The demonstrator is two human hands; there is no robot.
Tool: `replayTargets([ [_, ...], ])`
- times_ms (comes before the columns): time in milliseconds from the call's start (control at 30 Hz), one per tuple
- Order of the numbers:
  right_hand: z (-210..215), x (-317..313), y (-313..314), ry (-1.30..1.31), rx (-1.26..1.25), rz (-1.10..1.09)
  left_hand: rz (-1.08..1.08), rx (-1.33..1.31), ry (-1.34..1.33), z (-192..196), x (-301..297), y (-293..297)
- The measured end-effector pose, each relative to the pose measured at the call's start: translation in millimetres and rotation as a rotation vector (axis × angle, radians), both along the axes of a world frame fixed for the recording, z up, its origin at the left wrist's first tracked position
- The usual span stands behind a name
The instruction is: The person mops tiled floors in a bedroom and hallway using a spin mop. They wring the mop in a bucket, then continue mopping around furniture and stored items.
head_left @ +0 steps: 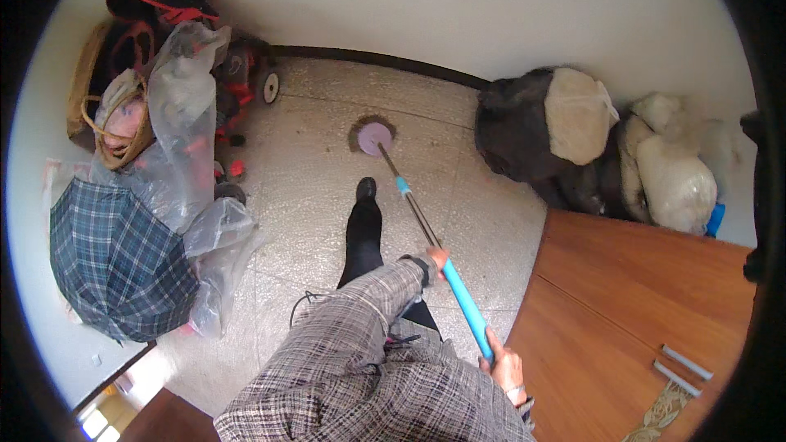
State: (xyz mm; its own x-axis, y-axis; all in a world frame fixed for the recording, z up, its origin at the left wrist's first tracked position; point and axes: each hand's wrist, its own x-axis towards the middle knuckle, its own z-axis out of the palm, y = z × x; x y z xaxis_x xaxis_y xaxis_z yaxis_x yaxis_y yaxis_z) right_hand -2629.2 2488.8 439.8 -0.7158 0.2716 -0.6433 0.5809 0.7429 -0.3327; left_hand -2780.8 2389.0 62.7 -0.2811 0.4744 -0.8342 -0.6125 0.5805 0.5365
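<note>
I hold a long mop with a metal shaft and a blue grip (pixel 460 295). Its round purple head (pixel 374 137) rests on the speckled floor (pixel 311 188) far in front of me. My left hand (pixel 438 259), coming out of a plaid sleeve, grips the shaft where the blue section starts. My right hand (pixel 505 366) is closed around the near end of the blue handle. One dark-trousered leg and black shoe (pixel 365 190) step forward just left of the shaft.
An open plaid umbrella (pixel 115 258), clear plastic bags (pixel 184 115), a woven basket (pixel 123 135) and a toy vehicle (pixel 246 74) crowd the left wall. Large plush toys (pixel 573 131) sit at the right. A wooden cabinet (pixel 639 303) stands at lower right.
</note>
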Motion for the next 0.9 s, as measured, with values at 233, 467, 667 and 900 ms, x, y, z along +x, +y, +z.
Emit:
replayTargets([
  [233,62,103,-21,-0.15,-0.047,-0.387,0.062,0.007,-0.658,80,114,53],
  [467,72,46,-50,-0.127,-0.112,-0.29,0.175,-0.047,-0.451,108,70,-11],
  [667,31,-69,-90,-0.076,-0.081,0.176,0.57,-0.005,-0.409,67,-35,-120],
  [900,-63,-232,-190,-0.032,-0.077,0.434,0.397,-0.106,0.339,-1,-204,-306],
])
